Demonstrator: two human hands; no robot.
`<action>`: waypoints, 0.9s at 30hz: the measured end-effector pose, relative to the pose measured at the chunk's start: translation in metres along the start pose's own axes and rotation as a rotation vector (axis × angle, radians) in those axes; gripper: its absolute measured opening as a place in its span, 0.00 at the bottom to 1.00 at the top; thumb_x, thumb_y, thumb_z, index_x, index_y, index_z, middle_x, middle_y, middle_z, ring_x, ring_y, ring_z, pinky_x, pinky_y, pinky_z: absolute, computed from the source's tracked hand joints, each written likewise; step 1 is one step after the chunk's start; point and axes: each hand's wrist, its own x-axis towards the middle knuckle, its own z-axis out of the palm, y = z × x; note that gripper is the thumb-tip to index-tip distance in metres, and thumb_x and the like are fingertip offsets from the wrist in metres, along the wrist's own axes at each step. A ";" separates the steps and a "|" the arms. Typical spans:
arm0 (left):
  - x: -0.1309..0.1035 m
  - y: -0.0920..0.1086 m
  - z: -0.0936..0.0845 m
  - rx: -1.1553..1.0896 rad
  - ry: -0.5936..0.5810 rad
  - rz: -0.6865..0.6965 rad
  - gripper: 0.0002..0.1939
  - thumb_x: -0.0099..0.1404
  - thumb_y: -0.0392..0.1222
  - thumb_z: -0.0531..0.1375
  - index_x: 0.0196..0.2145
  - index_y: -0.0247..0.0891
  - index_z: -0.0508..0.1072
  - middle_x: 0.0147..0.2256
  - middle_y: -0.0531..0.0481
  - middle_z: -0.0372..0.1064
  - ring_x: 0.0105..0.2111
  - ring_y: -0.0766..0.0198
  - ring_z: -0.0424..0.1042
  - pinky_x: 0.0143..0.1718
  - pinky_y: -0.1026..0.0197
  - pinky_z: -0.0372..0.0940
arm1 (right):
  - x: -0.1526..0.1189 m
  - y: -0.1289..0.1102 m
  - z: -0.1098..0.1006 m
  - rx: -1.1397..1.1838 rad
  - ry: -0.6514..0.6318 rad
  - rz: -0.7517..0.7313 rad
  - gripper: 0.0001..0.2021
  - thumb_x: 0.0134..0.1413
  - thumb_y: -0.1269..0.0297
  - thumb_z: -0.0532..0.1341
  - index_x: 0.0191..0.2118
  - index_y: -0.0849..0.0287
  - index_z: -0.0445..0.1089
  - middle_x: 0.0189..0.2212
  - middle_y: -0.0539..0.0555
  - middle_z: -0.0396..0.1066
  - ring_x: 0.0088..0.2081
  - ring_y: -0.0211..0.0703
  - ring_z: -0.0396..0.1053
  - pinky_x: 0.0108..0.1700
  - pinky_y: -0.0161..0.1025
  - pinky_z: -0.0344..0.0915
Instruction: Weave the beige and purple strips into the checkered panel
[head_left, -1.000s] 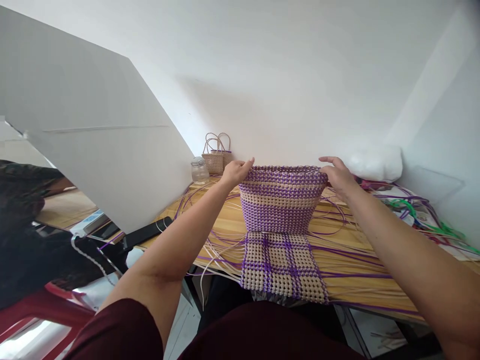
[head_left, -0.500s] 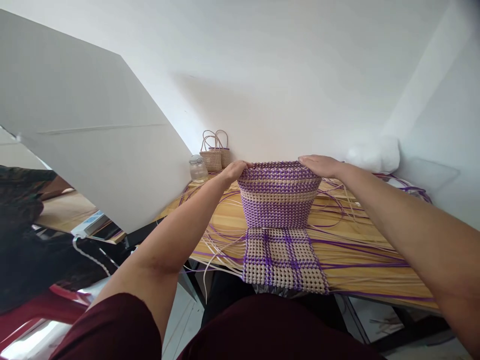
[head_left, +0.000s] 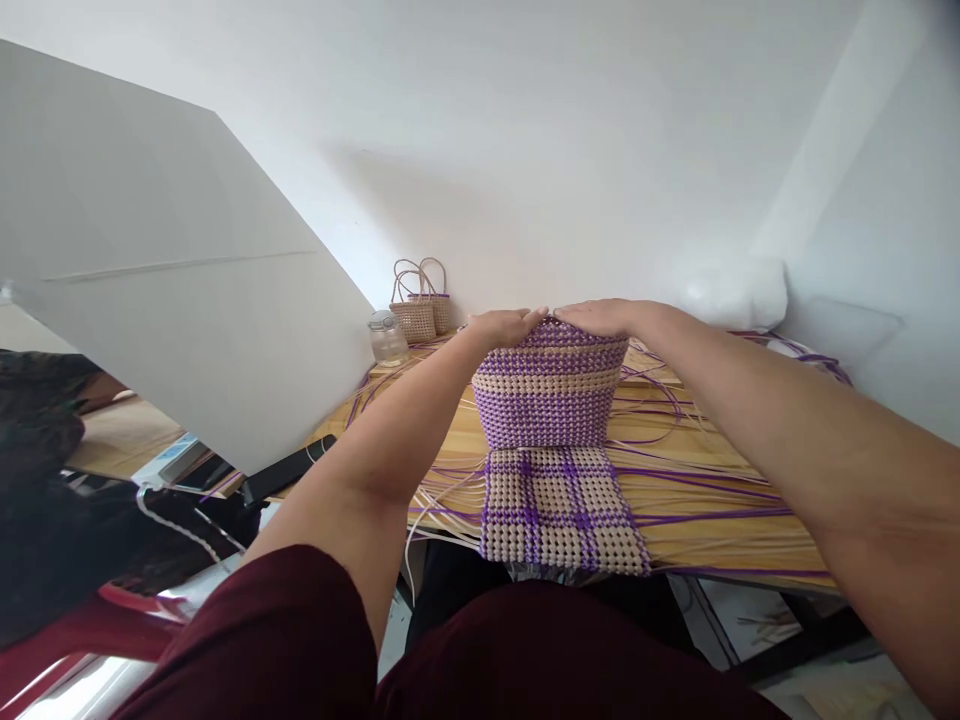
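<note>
A half-woven purple and cream basket (head_left: 547,400) stands on the wooden table (head_left: 705,530), with a flat woven checked panel (head_left: 559,510) lying in front of it toward me. My left hand (head_left: 506,325) and my right hand (head_left: 604,317) both lie palm down on the basket's top rim, fingertips almost meeting at the middle. Loose purple and cream weaving strips (head_left: 697,480) fan out from the basket across the table on both sides.
Two small woven handbags (head_left: 420,305) and a glass jar (head_left: 388,338) stand at the back left by the wall. A large white board (head_left: 172,300) leans at the left. A white bundle (head_left: 739,292) lies at the back right. A red chair (head_left: 60,640) is at lower left.
My hands have slid inward from the basket's outer corners along the rim until the fingertips nearly touch. The rim has been pressed narrower.
</note>
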 end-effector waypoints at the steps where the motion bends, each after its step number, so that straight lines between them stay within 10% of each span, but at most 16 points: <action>1: -0.001 -0.001 0.003 0.028 -0.027 -0.027 0.26 0.56 0.64 0.61 0.39 0.38 0.78 0.42 0.36 0.75 0.51 0.36 0.67 0.57 0.34 0.48 | 0.000 -0.002 0.003 0.007 -0.002 -0.023 0.30 0.52 0.35 0.53 0.53 0.48 0.73 0.56 0.51 0.70 0.60 0.59 0.62 0.65 0.56 0.57; 14: -0.019 -0.001 0.009 0.294 -0.183 -0.021 0.23 0.64 0.62 0.53 0.50 0.50 0.73 0.51 0.38 0.70 0.54 0.35 0.62 0.56 0.27 0.43 | -0.009 -0.002 0.014 -0.065 -0.014 -0.079 0.25 0.59 0.47 0.50 0.55 0.48 0.71 0.60 0.50 0.66 0.61 0.53 0.62 0.66 0.52 0.55; 27: -0.035 -0.015 0.016 0.422 -0.015 0.092 0.37 0.53 0.75 0.55 0.51 0.50 0.75 0.43 0.38 0.74 0.48 0.38 0.66 0.54 0.36 0.49 | -0.020 -0.006 0.035 -0.160 0.263 0.173 0.33 0.57 0.34 0.44 0.44 0.51 0.78 0.42 0.61 0.77 0.53 0.64 0.67 0.59 0.65 0.52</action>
